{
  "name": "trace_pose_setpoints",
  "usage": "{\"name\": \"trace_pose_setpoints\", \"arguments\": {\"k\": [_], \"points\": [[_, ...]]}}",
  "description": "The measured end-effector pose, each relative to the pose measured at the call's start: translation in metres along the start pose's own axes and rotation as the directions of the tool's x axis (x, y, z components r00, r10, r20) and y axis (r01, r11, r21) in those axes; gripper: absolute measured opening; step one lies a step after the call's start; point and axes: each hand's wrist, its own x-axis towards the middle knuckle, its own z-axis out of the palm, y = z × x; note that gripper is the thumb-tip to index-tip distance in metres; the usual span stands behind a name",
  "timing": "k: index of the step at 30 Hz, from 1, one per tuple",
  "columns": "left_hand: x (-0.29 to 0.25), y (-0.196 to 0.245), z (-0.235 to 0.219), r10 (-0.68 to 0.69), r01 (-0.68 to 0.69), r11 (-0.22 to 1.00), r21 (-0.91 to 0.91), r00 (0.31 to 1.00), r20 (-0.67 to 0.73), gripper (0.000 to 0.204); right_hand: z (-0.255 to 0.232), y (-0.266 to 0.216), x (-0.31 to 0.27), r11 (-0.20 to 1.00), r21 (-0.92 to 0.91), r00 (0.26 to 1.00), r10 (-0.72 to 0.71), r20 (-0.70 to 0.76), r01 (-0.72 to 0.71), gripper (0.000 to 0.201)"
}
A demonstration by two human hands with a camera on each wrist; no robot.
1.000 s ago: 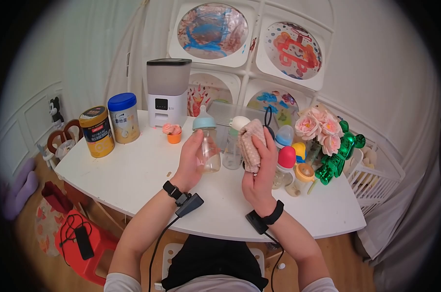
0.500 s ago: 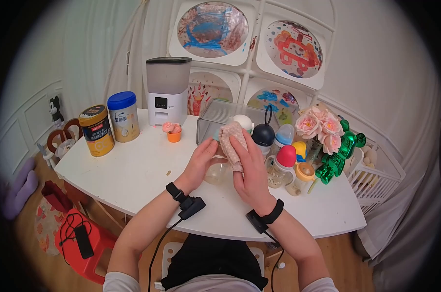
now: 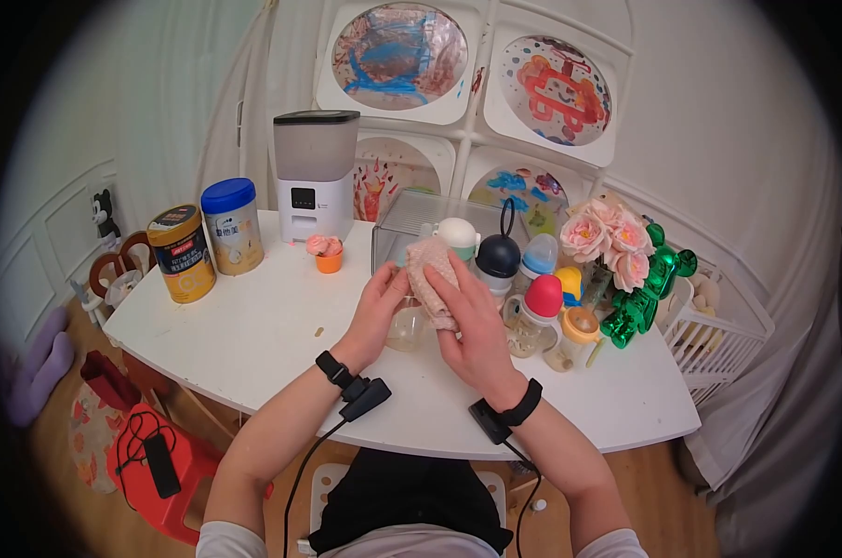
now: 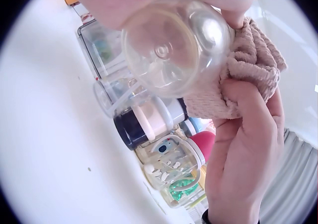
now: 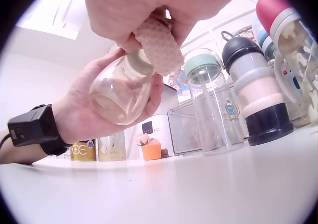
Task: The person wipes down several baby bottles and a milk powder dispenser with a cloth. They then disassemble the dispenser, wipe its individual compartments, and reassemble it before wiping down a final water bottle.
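Note:
My left hand (image 3: 374, 316) grips a clear baby bottle (image 5: 115, 96), tilted and lifted above the white table (image 3: 253, 325). In the left wrist view the bottle's rounded base faces the camera. My right hand (image 3: 478, 335) holds a folded pink textured cloth (image 3: 430, 265) against the bottle's upper end. The cloth and fingers hide the bottle's top. Just beyond the hands stands a clear cup with a pale green and white lid (image 5: 201, 61). Beside it is a dark-topped stacked container (image 5: 258, 87).
To the right are a pink-capped bottle (image 3: 542, 298), an orange-topped bottle (image 3: 581, 327), pink flowers (image 3: 607, 237) and a shiny green bear figure (image 3: 635, 312). Leftward stand two powder tins (image 3: 181, 256), a white dispenser (image 3: 316, 186) and a small orange flowerpot (image 3: 329, 263). A grey clear-lidded box (image 3: 397, 219) lies behind.
My left hand has lowered and tilted the bottle. My right hand has moved left, bringing the cloth from apart to against the bottle's top, which it now covers.

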Motion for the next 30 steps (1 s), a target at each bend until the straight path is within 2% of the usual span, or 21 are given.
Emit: {"name": "trace_pose_setpoints", "arguments": {"k": [6,8,9,13,15,19,22,24,25,27,30], "points": [[0.002,0.005,0.001,-0.010,-0.007,0.991,-0.130,0.991,-0.135,0.044,0.000,-0.003,-0.002,0.999,-0.005,0.994,-0.045,0.097,0.045,0.078],[0.005,0.013,-0.006,-0.163,0.120,0.946,-0.301,0.979,-0.121,0.046,0.000,-0.007,-0.002,0.998,0.000,0.988,-0.068,0.139,0.068,0.078],[0.004,0.016,-0.007,-0.187,0.131,0.941,-0.312,0.970,-0.158,0.047,0.001,-0.009,-0.002,0.996,0.002,0.982,-0.085,0.167,0.086,0.076],[0.002,0.021,-0.012,-0.224,0.128,0.910,-0.393,0.952,-0.209,0.048,-0.001,-0.014,-0.002,0.993,0.008,0.963,-0.114,0.245,0.115,0.071],[0.005,0.014,-0.017,-0.229,0.088,0.868,-0.489,0.945,-0.235,0.053,-0.001,-0.014,-0.003,0.992,-0.008,0.957,-0.117,0.265,0.123,0.070],[0.010,0.005,-0.026,-0.236,0.100,0.853,-0.512,0.949,-0.209,0.057,-0.003,-0.017,0.000,0.989,-0.047,0.950,-0.123,0.287,0.142,0.072],[0.007,0.013,-0.022,-0.277,0.113,0.832,-0.544,0.933,-0.229,0.063,-0.002,-0.014,0.000,0.980,-0.049,0.945,-0.171,0.279,0.192,0.075],[0.002,0.025,-0.018,-0.342,0.135,0.802,-0.582,0.903,-0.260,0.068,-0.001,-0.015,0.000,0.981,-0.071,0.947,-0.154,0.283,0.181,0.077],[0.003,0.022,-0.021,-0.343,0.136,0.801,-0.582,0.903,-0.261,0.068,0.000,-0.016,-0.001,0.981,-0.093,0.948,-0.139,0.286,0.171,0.078],[0.007,0.016,-0.031,-0.205,0.032,0.856,-0.515,0.938,-0.281,0.070,-0.001,-0.018,0.001,0.982,-0.120,0.957,-0.111,0.268,0.148,0.075],[0.007,0.022,-0.024,-0.233,0.038,0.823,-0.566,0.932,-0.277,0.069,-0.002,-0.018,0.002,0.979,-0.160,0.970,-0.092,0.227,0.130,0.070]]}}
